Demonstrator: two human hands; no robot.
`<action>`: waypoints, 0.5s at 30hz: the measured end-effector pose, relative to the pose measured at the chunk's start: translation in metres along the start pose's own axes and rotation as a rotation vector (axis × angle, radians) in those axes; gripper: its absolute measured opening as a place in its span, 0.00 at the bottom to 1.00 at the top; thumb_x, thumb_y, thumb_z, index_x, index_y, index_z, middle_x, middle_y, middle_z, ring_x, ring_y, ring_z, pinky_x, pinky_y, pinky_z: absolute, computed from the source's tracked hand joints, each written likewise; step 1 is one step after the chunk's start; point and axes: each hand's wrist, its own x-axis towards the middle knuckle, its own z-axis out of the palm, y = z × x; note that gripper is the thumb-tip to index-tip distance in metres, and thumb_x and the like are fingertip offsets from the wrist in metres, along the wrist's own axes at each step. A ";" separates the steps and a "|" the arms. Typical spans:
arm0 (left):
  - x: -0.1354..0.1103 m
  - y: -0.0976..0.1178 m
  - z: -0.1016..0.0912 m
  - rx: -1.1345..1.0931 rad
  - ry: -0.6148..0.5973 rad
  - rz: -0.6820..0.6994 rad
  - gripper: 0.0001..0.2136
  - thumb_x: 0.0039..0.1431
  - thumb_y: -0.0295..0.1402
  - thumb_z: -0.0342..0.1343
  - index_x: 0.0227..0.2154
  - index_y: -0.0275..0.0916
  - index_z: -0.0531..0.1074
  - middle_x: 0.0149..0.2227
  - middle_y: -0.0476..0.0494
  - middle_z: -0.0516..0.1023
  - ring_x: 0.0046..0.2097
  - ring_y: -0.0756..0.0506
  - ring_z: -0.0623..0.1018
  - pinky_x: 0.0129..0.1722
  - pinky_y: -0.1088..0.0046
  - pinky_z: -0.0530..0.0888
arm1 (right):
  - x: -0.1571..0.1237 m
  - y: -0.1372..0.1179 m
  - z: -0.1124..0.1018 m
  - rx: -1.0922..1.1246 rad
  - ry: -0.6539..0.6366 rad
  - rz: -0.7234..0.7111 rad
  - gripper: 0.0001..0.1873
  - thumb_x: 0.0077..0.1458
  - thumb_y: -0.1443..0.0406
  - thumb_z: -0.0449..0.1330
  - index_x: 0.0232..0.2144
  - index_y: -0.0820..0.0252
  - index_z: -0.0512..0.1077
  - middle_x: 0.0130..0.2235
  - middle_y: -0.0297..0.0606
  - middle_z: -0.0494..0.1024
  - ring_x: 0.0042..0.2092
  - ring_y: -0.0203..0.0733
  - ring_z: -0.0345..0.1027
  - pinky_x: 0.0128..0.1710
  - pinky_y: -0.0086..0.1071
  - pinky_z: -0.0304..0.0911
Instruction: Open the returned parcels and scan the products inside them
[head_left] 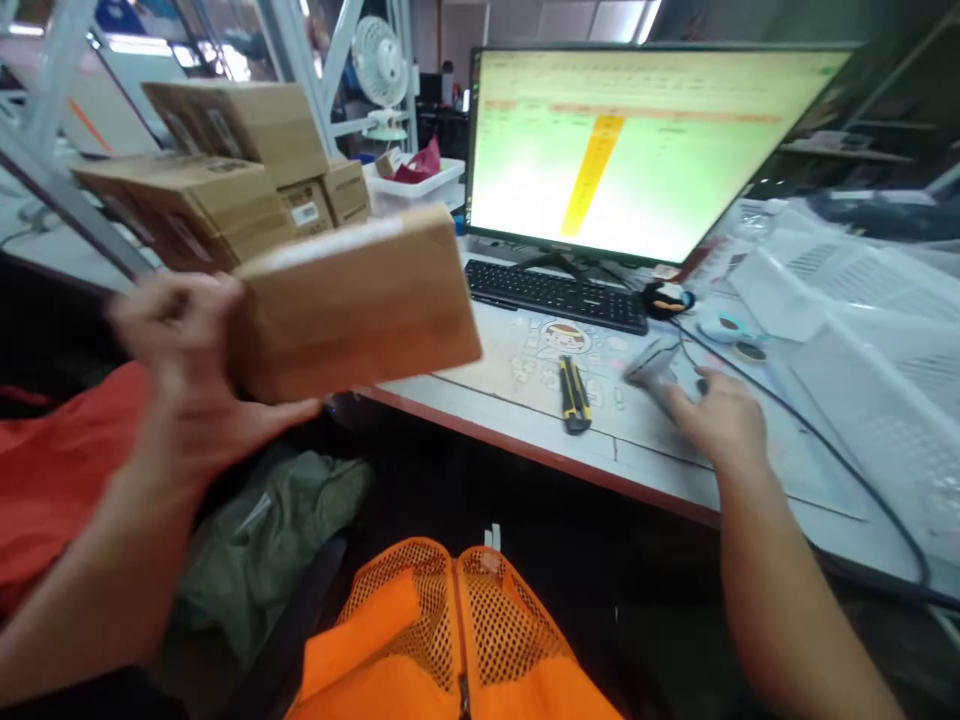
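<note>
My left hand (184, 360) grips one end of a brown cardboard box (364, 310), thumb below it. The box is held in the air in front of the desk edge, slightly tilted and blurred. Over the right part of the desk, my right hand (716, 410) is closed around a grey handheld barcode scanner (654, 368), its head pointing left. Motion smears the scanner. A black and yellow utility knife (574, 395) lies on the desk mat to the left of the scanner.
Behind the box, several cardboard boxes (240, 120) are stacked near a metal frame. A monitor (585, 150) stands behind a keyboard (555, 295). White plastic baskets (885, 390) are at the right. A black cable (825, 450) crosses the desk. A white bin (450, 175) stands farther back.
</note>
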 end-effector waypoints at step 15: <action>-0.088 0.079 0.152 -0.210 0.145 0.422 0.32 0.58 0.31 0.69 0.64 0.48 0.67 0.56 0.37 0.66 0.63 0.35 0.68 0.63 0.55 0.70 | 0.046 -0.056 -0.080 0.084 -0.382 -0.001 0.10 0.62 0.57 0.60 0.35 0.57 0.72 0.29 0.44 0.77 0.29 0.47 0.72 0.28 0.37 0.67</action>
